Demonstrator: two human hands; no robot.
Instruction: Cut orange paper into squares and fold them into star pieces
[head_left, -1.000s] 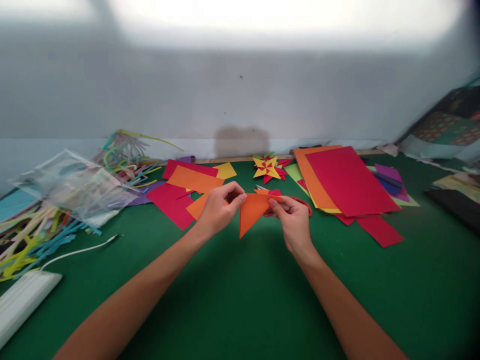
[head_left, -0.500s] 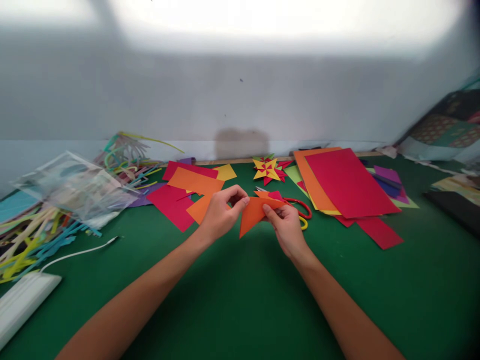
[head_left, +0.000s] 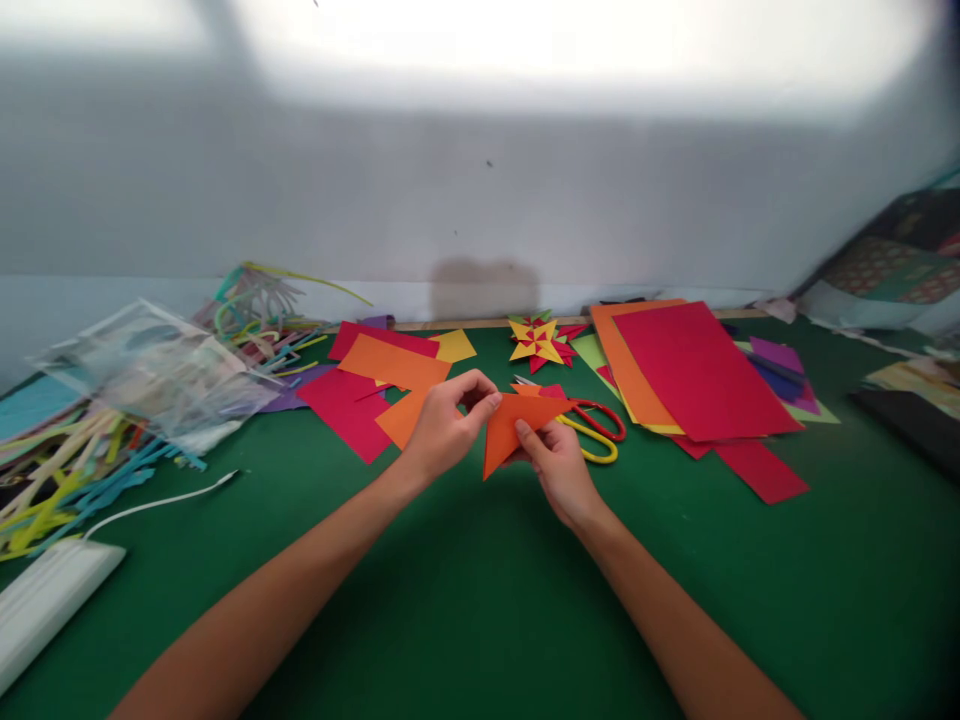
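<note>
An orange folded paper, triangular in outline, is held above the table between both hands. My left hand pinches its upper left corner between thumb and fingertips. With the thumb on its face and the fingers behind it, my right hand grips its lower middle. One point of the paper hangs down and another reaches right. Just behind the right hand lie scissors with one red and one yellow handle, their blades partly covered by paper scraps. Farther back lies a yellow and red folded paper star.
Red, orange and yellow paper pieces lie left of the hands. A stack of large sheets is on the right. At far left are colourful strips, a clear plastic bag and a white power strip on the green tabletop.
My right hand has slid left and slightly down along the orange paper, uncovering its right point and more of the scissors' yellow handle. My left hand keeps its pinch.
</note>
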